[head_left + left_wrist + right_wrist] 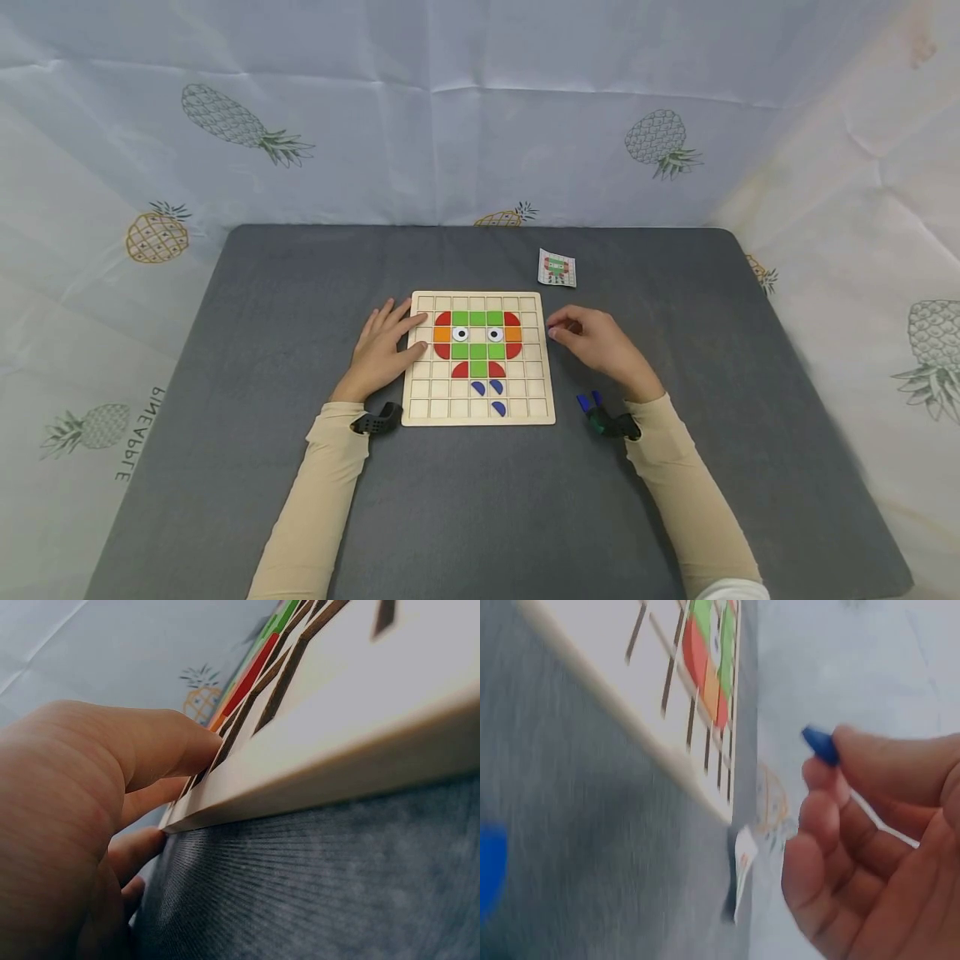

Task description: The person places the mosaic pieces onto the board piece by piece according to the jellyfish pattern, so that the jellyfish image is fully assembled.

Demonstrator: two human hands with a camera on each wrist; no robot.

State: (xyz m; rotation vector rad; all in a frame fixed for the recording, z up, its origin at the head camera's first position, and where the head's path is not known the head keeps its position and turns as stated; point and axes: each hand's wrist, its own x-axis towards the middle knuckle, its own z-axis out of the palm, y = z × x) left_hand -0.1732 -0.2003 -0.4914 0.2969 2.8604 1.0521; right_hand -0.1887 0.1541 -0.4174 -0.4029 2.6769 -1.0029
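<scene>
A wooden grid board (pixel 534 400) lies on the table with red, green, orange and eye-patterned white tiles set in it. Three blue quarter-round pieces, one of them (pixel 498 408), sit in its lower cells. My left hand (pixel 381 354) rests at the board's left edge, thumb and index finger extended over the border. Off the right edge, my right hand (pixel 596 340) pinches a small blue piece (pixel 823 745) between thumb and index finger; in the head view the fingers mostly hide it.
A small picture card (pixel 557 268) showing a similar coloured pattern lies behind the board's right corner. Blue pieces (pixel 583 403) and a bit of green lie by my right wrist, partly hidden by the dark wrist band (pixel 622 427). A pineapple-print cloth (pixel 480 150) hangs behind the grey table (pixel 450 517).
</scene>
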